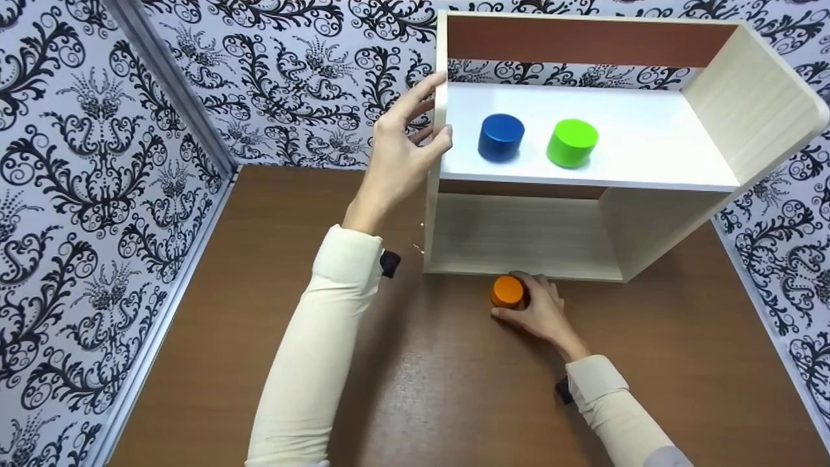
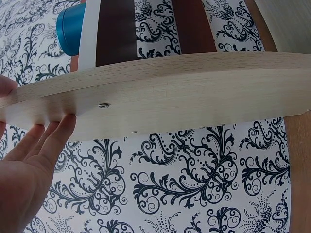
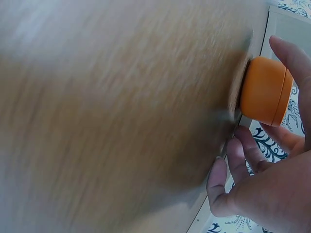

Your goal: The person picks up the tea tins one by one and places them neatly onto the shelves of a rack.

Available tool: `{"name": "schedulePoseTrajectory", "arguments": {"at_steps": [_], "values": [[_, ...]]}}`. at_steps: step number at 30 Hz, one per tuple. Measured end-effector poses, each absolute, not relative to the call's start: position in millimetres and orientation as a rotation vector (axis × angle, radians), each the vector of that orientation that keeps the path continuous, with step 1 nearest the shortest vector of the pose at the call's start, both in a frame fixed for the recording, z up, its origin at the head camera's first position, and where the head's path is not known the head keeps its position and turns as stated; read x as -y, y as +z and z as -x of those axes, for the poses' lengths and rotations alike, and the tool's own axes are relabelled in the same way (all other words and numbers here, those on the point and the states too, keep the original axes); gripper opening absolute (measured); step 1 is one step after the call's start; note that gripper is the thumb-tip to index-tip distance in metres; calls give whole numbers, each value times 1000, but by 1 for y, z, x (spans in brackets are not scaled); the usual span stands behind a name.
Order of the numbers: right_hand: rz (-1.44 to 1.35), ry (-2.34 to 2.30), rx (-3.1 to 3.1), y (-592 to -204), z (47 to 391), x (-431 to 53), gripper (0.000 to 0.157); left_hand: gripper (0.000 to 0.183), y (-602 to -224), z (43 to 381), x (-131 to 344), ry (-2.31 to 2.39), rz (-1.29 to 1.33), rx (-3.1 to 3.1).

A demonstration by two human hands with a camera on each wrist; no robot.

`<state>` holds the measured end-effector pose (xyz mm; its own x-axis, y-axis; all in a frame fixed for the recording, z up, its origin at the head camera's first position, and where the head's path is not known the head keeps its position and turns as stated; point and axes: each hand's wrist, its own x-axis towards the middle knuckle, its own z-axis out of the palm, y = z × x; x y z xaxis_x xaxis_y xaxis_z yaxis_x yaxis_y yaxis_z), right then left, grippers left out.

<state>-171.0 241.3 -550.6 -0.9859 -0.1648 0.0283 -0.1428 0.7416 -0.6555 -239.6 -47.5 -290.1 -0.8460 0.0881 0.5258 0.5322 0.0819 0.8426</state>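
My left hand (image 1: 405, 146) grips the front edge of the shelf unit's left side panel (image 2: 170, 92), with the thumb on one side and fingertips against the outer face. Down on the table, my right hand (image 1: 538, 311) holds a small round orange jar (image 3: 265, 92) between thumb and index finger. A lid seam shows on that jar in the right wrist view, where the other fingers (image 3: 218, 179) curl beside it. On the unit's white upper shelf (image 1: 648, 143) stand a blue cylindrical jar (image 1: 500, 138) and, to its right, a bright green one (image 1: 572, 143).
The pale wooden shelf unit has a lower compartment (image 1: 525, 227) just behind the orange jar. Its right side panel (image 1: 758, 97) rises at the far right. A brown table (image 1: 259, 292) lies beneath, bounded by patterned walls (image 1: 97, 162) at the left, back and right.
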Motion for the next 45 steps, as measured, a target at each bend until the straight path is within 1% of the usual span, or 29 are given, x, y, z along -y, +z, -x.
{"name": "schedulePoseTrajectory", "arguments": {"at_steps": [13,32,45], "values": [[275,-1099,-2930,-553,170,-238,82,60,-290,240,48,-1806,622,2023],[301,-1075,-2943,-554,170,-238,68,62,-290,239,48,-1817,612,2027],[274,-1142,-2877,-549,165,-241,67,61,-291,240,48,-1824,621,2006]]}}
